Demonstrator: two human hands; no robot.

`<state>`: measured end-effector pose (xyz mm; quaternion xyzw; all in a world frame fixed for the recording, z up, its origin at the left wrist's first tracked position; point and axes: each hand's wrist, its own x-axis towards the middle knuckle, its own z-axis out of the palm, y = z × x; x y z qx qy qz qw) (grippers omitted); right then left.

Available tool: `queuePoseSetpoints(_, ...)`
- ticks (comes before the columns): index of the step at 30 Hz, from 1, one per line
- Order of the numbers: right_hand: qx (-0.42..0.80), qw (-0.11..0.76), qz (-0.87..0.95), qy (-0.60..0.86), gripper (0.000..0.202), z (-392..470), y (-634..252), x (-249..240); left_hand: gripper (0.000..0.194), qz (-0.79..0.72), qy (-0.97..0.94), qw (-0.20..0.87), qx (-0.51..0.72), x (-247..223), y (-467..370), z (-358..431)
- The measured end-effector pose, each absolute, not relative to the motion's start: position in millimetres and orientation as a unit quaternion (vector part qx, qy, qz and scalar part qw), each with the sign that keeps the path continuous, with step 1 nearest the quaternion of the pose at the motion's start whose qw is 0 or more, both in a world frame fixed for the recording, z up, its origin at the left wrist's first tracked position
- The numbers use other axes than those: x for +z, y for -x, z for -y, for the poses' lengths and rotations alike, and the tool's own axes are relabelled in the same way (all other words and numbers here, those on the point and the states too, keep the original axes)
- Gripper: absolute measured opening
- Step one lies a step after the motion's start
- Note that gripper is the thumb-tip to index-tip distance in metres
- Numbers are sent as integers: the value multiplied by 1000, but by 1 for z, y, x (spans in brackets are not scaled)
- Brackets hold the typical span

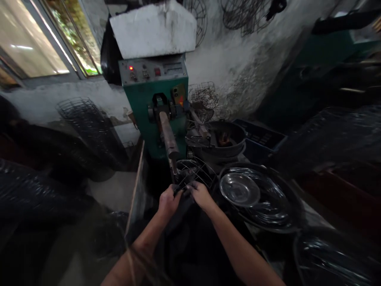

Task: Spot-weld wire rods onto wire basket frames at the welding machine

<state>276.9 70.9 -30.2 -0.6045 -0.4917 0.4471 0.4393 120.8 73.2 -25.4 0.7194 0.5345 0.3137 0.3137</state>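
Note:
Near the middle of the head view, my left hand (168,200) and my right hand (200,194) are close together, both with fingers closed. They grip the near side of a wire frame (208,169), a loose cage of thin curved wires. The frame sits just below the tip of a thick metal arm (168,137) that juts from a green machine (138,119), which looks like a spot welder. Dim light hides the exact spot where my fingers meet the wire.
Right of my hands stands a wide round tub (287,186) with shiny metal rings and a round dish (239,190). Behind it is a dark basin (230,135) with a copper-coloured piece. Stacked wire baskets (89,127) lean at left. A white foam box (154,31) tops the machine.

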Motion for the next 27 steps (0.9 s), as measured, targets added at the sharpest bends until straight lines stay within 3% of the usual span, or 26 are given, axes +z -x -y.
queuePoseSetpoints(9, 541, 545, 331, 548, 41, -61, -248, -23, 15, -491, -744, 302, 338, -30, -106, -80)
queuePoseSetpoints(14, 569, 539, 307, 540, 43, -60, -240, -20, 19, -480, -734, 337, 343, -32, -101, -77)
queuePoseSetpoints(19, 575, 514, 325, 548, 39, -54, -242, -21, 42, -486, -580, 553, 348, -29, -97, -76)
queuePoseSetpoints(22, 587, 503, 318, 549, 38, -46, -242, -19, 50, -459, -456, 711, 277, -25, -92, -78)
queuePoseSetpoints(27, 608, 484, 294, 557, 41, -32, -239, -15, 48, -420, -378, 805, 183, -26, -82, -72)
